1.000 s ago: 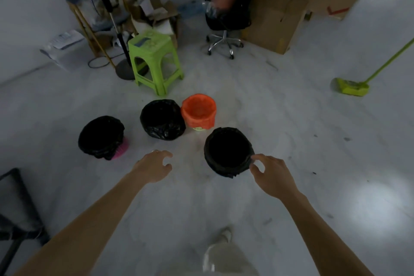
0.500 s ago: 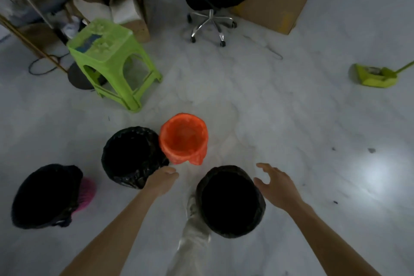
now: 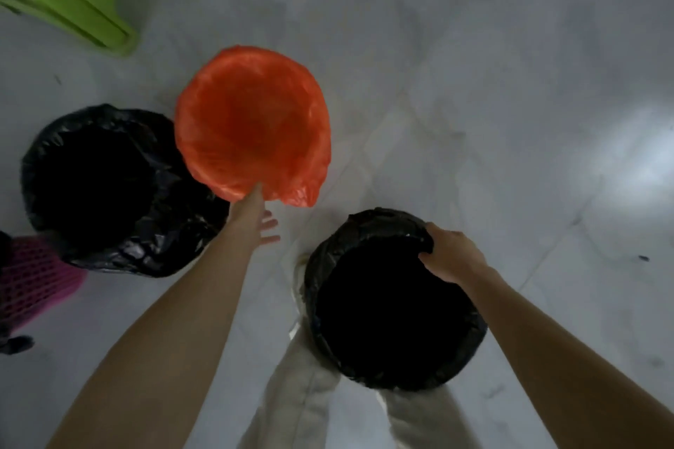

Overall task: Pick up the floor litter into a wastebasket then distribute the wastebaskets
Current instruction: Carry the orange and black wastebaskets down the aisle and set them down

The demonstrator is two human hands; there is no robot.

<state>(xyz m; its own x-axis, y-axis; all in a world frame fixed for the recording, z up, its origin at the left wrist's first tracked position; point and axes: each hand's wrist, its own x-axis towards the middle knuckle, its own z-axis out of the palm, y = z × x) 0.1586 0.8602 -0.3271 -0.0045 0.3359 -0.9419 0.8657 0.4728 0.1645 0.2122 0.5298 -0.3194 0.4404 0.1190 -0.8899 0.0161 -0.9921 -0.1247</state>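
Right hand (image 3: 452, 255) now grips nearest wastebasket (image 3: 379, 219) rim, left hand (image 3: 251, 219) open

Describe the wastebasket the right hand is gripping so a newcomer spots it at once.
Start from the green stool at upper left; below-right of it sits the orange-lined wastebasket. Lower right of that, nearest the person's legs, stands a black-lined wastebasket. Unlike the other black-lined one at left, the right hand grips its rim.
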